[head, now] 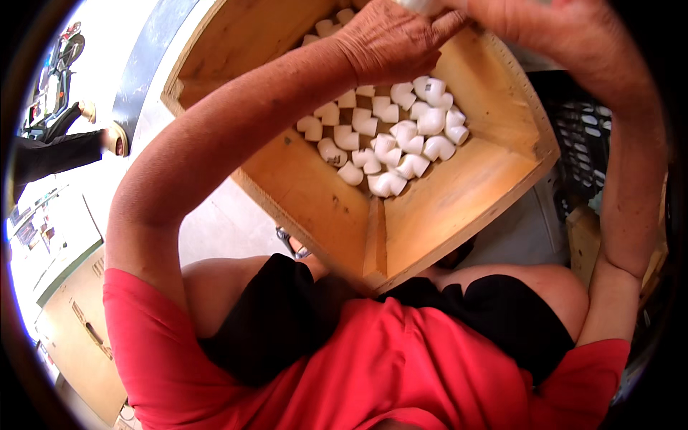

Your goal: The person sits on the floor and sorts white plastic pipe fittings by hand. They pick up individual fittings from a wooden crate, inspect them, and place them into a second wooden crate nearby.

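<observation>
A wooden box (462,188) stands tilted before me, between my thighs. On its floor lie many white plastic elbow pipe fittings (387,150), some heaped together on the right. My left hand (395,40) reaches across the box's upper part, fingers bent, by a white piece (422,5) at the top edge. My right hand (516,21) meets it there from the right. The picture's edge cuts off the piece and part of my right hand, so which hand grips it cannot be told.
A black plastic crate (583,134) holding white pieces stands to the right, above a wooden piece (583,236). Another person's foot and dark trouser leg (64,156) show at the left. A wooden cabinet (86,333) stands at the lower left.
</observation>
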A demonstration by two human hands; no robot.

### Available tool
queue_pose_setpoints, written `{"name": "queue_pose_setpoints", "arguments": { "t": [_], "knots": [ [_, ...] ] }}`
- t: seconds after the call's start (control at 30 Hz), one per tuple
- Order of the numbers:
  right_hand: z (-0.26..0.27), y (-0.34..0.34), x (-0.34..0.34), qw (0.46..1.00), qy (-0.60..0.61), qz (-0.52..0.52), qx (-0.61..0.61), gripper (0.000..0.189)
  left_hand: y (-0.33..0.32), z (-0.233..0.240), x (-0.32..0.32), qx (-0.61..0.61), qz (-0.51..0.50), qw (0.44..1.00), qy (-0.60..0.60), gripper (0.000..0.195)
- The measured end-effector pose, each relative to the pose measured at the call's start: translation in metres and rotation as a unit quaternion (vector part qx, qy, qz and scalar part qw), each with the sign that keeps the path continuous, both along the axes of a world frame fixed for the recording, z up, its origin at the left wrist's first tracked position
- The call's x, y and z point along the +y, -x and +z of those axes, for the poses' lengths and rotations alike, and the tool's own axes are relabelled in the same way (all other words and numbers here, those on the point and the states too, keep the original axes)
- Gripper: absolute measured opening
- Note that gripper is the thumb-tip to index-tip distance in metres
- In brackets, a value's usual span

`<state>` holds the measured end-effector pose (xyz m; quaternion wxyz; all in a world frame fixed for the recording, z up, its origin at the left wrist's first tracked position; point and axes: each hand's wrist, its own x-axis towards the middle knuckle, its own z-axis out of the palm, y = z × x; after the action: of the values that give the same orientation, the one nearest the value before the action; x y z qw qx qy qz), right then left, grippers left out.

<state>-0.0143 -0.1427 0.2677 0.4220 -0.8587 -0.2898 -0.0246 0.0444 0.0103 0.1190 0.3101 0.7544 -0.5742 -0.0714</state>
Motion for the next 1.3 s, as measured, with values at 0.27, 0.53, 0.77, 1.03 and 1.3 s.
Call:
{"name": "queue_pose_setpoints", "arguments": {
  "t": [0.27, 0.53, 0.77, 1.03, 1.3],
  "knots": [
    [-0.057, 0.043, 0.007, 0.975, 0.055, 0.022, 0.216, 0.035, 0.045, 0.000, 0.073, -0.021, 0.088, 0.995, -0.033, 0.071],
    [-0.130, 0.057, 0.000, 0.977, 0.104, 0.102, 0.156, 0.038, 0.076, -0.006, 0.064, 0.442, 0.091, 0.889, -0.075, 0.050],
    [-0.145, 0.073, 0.010, 0.979, 0.057, 0.059, 0.186, 0.040, 0.072, -0.023, 0.064, 0.434, 0.101, 0.882, -0.153, 0.054],
    [-0.137, 0.067, 0.009, 0.967, 0.186, 0.053, 0.167, 0.040, 0.070, -0.035, 0.074, 0.523, 0.185, 0.763, -0.332, 0.042],
    [-0.143, 0.069, 0.007, 0.967, 0.183, 0.090, 0.154, 0.031, 0.082, -0.074, 0.083, 0.536, 0.217, 0.673, -0.461, 0.045]
  ]
}}
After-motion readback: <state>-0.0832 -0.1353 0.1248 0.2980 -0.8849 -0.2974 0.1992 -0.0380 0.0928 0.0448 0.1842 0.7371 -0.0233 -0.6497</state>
